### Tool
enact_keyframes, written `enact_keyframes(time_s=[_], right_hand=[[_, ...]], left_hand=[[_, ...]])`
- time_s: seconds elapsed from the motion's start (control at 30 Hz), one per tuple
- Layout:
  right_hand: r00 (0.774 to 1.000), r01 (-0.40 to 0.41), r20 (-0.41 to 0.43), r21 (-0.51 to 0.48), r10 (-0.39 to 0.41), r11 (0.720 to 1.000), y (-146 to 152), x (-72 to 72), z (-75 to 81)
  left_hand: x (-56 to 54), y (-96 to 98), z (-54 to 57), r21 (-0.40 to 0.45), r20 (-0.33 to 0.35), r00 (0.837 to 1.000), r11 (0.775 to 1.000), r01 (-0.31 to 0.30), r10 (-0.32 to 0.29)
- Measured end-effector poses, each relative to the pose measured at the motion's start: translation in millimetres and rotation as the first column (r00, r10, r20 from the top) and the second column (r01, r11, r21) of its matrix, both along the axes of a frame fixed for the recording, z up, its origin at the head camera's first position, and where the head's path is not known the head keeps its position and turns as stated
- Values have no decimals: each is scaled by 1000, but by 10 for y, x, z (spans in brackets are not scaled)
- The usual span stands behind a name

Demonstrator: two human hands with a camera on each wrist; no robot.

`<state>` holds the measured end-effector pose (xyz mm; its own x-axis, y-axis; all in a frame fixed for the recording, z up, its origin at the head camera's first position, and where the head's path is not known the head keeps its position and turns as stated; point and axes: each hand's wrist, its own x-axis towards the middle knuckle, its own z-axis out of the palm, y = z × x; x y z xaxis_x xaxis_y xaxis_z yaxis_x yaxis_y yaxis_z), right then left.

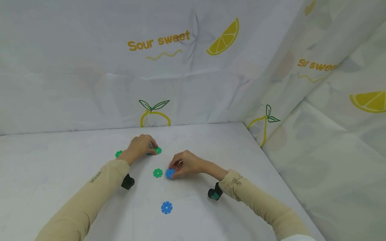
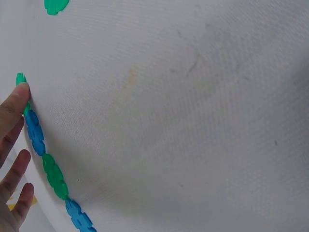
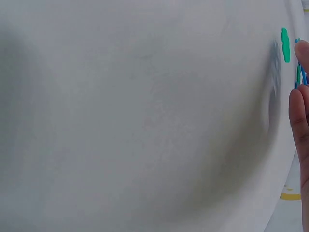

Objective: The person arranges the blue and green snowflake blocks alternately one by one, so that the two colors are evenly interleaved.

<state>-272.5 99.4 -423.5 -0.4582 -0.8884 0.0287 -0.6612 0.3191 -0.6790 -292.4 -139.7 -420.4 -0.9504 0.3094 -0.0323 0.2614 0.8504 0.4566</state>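
Note:
A row of linked green and blue interlocking discs (image 2: pixel 55 176) lies on the white cloth, partly covered by my left hand in the head view. With thumb and forefinger, my left hand (image 1: pixel 140 146) pinches the green interlocking disc (image 1: pixel 158 150) at the row's right end. My right hand (image 1: pixel 190 162) holds a blue interlocking disc (image 1: pixel 170 173) by its edge, between thumb and fingers. Just left of that blue disc lies a loose green disc (image 1: pixel 157 173). In the right wrist view, my right fingers (image 3: pixel 298 116) show only at the right edge.
Nearer me on the cloth-covered table (image 1: pixel 193 217) lies another blue disc (image 1: pixel 167 207). Black camera mounts hang below both wrists. Behind the table and along its right side hang white curtains (image 1: pixel 90 83) with lemon prints.

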Motion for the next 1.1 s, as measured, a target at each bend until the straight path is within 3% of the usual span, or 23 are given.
enact_keyframes(time_s=[0.6, 1.1], right_hand=[[980, 184, 88, -79, -177, 980, 15, -265, -37], [967, 254, 26, 3, -254, 967, -120, -505, -90]], left_hand=[[-8, 16, -10, 9, 21, 1000, 1000, -14, 14], [-43, 23, -15, 0, 48, 999, 1000, -7, 7]])
